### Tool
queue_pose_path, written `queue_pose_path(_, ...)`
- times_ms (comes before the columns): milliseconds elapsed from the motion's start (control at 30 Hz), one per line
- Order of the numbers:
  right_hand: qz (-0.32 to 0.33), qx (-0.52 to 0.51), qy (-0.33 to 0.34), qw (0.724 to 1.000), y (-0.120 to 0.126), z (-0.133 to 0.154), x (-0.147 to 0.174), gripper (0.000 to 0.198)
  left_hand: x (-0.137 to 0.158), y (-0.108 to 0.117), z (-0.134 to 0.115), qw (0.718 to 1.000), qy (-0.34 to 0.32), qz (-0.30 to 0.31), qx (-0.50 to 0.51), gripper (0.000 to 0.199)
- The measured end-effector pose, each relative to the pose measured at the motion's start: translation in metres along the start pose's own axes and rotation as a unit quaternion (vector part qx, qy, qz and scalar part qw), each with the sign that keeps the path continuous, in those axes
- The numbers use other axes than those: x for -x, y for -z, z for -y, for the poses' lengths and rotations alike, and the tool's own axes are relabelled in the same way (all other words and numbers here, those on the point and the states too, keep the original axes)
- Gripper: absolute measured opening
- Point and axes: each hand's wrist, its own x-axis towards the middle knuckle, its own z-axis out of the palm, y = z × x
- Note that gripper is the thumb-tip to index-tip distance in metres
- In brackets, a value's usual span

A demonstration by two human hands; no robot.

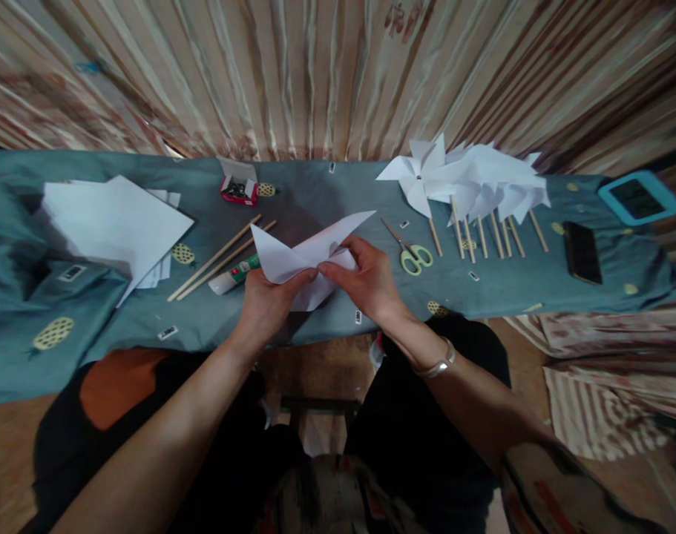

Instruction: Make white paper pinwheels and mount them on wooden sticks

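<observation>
Across the cloth-draped tabletop (315, 189), nearest, left hand (268, 300) and right hand (369, 277) pinch a part-folded paper pinwheel (309, 251); leftward, loose sticks (215, 257) and flat sheets (109, 219) look unused; far right, a row of pinwheels (476, 178) looks finished to me.

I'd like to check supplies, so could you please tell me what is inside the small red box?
The red box holds small dark pieces, too small to identify; whatever lies beneath the top ones is covered.

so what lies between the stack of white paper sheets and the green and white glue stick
Two thin, pale wooden sticks lie there, side by side on the blue-green cloth, in the head view.
</observation>
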Motion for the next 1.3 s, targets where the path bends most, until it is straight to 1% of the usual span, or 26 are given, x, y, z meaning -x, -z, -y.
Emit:
queue_pose_path(133,-0.001,0.016,0.018,1.0,0.0,0.001,0.002,0.022,0.002,-0.003,0.0,0.999,0.004,-0.005,0.036,0.036)
queue_pose_path(267,0.002,0.041,0.027,0.999,0.001,0.005,0.005,0.02,0.003,-0.006,-0.001,0.999,0.011,-0.008,0.042,0.034)
queue_pose_path(500,-0.016,0.1,0.031,0.994,0.0,0.012,0.009,0.017,0.0,-0.006,-0.001,0.998,0.009,-0.01,0.053,0.03)
queue_pose_path(667,-0.027,0.105,0.047,0.993,0.0,0.012,0.009,0.021,0.002,-0.007,-0.003,0.999,0.012,-0.023,0.044,0.033)
queue_pose_path(767,-0.03,0.102,0.051,0.993,0.0,0.011,0.008,0.023,0.002,-0.007,-0.003,0.999,0.01,-0.02,0.047,0.032)
queue_pose_path(867,-0.025,0.081,0.041,0.996,-0.001,0.008,0.006,0.025,0.002,-0.007,-0.001,0.998,0.008,-0.015,0.058,0.034)
queue_pose_path(1033,-0.003,-0.006,0.028,1.0,-0.002,-0.003,0.001,0.036,0.004,-0.005,-0.002,0.998,0.003,-0.003,0.059,0.035)
queue_pose_path(1133,0.008,-0.04,0.021,0.999,0.0,-0.008,-0.003,0.042,0.005,-0.004,-0.004,0.998,-0.003,0.004,0.057,0.035)
queue_pose_path(1300,0.041,-0.077,-0.017,0.996,0.004,-0.01,-0.006,0.051,0.003,-0.001,-0.001,0.999,-0.008,0.013,0.051,0.034)
